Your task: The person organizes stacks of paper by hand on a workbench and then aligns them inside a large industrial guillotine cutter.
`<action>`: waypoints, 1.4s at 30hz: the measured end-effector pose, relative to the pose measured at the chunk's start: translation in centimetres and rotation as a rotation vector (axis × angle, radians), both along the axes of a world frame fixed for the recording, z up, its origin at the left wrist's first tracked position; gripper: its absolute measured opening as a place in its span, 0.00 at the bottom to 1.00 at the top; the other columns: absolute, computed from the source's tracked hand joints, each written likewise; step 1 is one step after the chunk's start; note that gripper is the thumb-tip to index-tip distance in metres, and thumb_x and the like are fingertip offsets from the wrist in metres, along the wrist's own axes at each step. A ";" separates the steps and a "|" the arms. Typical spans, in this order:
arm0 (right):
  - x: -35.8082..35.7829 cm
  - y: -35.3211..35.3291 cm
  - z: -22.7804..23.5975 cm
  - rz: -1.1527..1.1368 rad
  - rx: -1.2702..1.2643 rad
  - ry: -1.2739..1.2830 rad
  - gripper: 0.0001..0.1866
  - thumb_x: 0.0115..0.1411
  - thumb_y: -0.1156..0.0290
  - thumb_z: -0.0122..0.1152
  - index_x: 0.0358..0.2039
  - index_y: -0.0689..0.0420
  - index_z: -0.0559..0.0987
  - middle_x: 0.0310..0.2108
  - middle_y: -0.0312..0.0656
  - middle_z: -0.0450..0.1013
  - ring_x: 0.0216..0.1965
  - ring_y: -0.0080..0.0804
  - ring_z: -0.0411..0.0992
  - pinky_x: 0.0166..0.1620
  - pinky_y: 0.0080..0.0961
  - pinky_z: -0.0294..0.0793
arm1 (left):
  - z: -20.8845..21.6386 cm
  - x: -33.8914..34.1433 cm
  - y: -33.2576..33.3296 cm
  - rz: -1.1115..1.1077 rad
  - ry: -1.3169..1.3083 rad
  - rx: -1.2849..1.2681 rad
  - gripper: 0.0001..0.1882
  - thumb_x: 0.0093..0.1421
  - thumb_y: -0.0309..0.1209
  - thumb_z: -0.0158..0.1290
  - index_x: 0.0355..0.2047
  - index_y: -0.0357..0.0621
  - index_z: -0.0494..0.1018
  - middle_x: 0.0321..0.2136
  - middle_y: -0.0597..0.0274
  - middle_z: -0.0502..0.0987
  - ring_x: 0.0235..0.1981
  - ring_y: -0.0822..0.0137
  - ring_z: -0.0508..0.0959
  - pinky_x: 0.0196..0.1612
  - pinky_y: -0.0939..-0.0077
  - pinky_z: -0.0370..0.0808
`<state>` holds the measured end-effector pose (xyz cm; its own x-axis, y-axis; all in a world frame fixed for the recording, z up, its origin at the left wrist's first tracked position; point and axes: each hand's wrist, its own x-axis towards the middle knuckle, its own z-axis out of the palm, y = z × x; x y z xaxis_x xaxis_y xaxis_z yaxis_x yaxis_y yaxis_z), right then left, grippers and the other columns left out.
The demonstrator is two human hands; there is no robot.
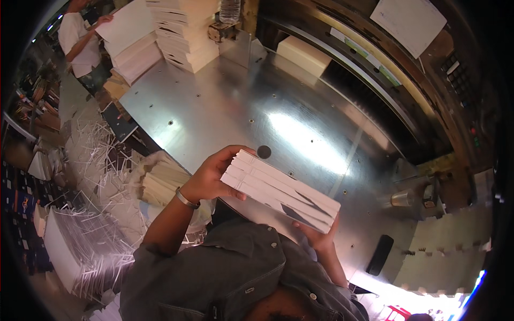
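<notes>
Between my two hands is a stack of white paper booklets point(284, 187), tilted with its layered edges facing up and dark gaps showing between some layers. My left hand point(217, 174) grips the stack's left end, thumb on the near side and fingers behind. At the other end, my right hand point(321, 235) wraps round the lower right corner, its fingers partly hidden by the paper. The stack is held above the near edge of a shiny metal table point(225, 123).
Tall paper stacks point(182, 37) stand at the table's far left. A cream block point(303, 56) lies by the machine's dark slot. On the right are a black bar point(380, 255) and more stacks point(444, 251). Paper strips point(101, 144) litter the floor. Another person point(80, 43) handles sheets.
</notes>
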<state>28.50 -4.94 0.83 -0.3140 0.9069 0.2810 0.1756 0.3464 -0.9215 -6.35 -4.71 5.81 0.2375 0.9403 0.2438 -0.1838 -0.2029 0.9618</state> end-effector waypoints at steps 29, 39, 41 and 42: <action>0.0 -0.9 1.9 0.080 -0.156 0.524 0.41 0.56 0.38 0.68 0.47 0.69 0.73 0.44 0.52 0.75 0.45 0.39 0.74 0.51 0.34 0.72 | 6.2 6.0 -1.8 -0.006 1.278 0.651 0.34 0.63 0.50 0.55 0.64 0.44 0.69 0.68 0.58 0.65 0.70 0.56 0.62 0.72 0.43 0.53; 0.2 2.2 6.9 0.220 -0.494 0.220 0.14 0.57 0.71 0.65 0.40 0.65 0.77 0.40 0.44 0.75 0.43 0.31 0.73 0.50 0.28 0.70 | 5.1 6.1 -2.0 0.009 1.277 0.657 0.32 0.67 0.53 0.49 0.63 0.44 0.71 0.65 0.59 0.70 0.69 0.58 0.65 0.72 0.46 0.54; 0.3 2.4 7.0 0.224 -0.505 0.237 0.14 0.56 0.72 0.65 0.41 0.65 0.77 0.40 0.44 0.75 0.43 0.30 0.73 0.50 0.28 0.70 | 5.1 6.2 -2.1 0.019 1.268 0.659 0.32 0.67 0.53 0.49 0.62 0.44 0.71 0.65 0.59 0.70 0.69 0.58 0.65 0.72 0.46 0.55; 0.5 2.7 7.1 0.204 -0.483 0.230 0.13 0.57 0.74 0.65 0.41 0.64 0.78 0.40 0.41 0.76 0.43 0.28 0.73 0.50 0.27 0.69 | 5.0 6.2 -2.0 0.019 1.266 0.661 0.32 0.67 0.53 0.49 0.62 0.44 0.71 0.65 0.59 0.70 0.69 0.58 0.65 0.72 0.46 0.55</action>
